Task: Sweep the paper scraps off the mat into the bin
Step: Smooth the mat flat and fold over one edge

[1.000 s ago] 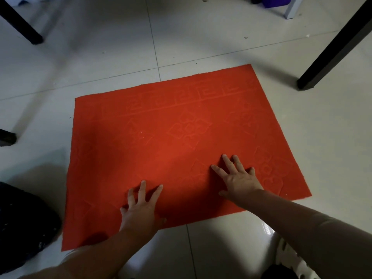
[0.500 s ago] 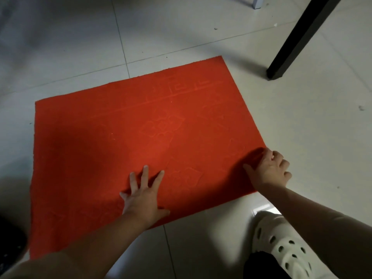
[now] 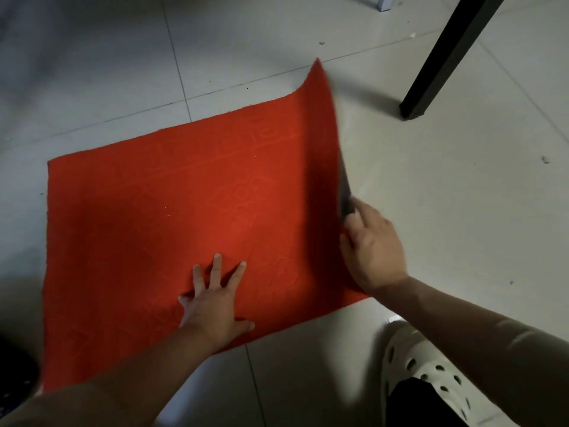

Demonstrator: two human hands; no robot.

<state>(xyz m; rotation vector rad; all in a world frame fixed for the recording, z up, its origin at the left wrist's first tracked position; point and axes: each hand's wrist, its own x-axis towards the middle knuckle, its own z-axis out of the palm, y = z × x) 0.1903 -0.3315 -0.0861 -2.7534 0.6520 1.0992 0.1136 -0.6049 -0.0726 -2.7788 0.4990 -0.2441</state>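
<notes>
A red embossed mat (image 3: pixel 147 229) lies on the tiled floor. My right hand (image 3: pixel 374 248) grips its right edge and holds that side lifted off the floor, so the edge curls up and shows a dark underside. Near the front edge, my left hand (image 3: pixel 215 300) presses flat on the mat with fingers spread. Only a few tiny pale specks (image 3: pixel 166 211) show on the mat. A dark shape (image 3: pixel 15 380) sits at the lower left corner; I cannot tell whether it is the bin.
A black table leg (image 3: pixel 431 75) stands on the floor to the right of the mat. A white perforated clog (image 3: pixel 425 374) on a foot is at the lower right. Small specks of debris (image 3: pixel 545 160) lie on the pale tiles.
My right hand slid from the mat's surface to its right edge, took hold and raised that side. My left hand stayed pressed down. The view shifted rightward.
</notes>
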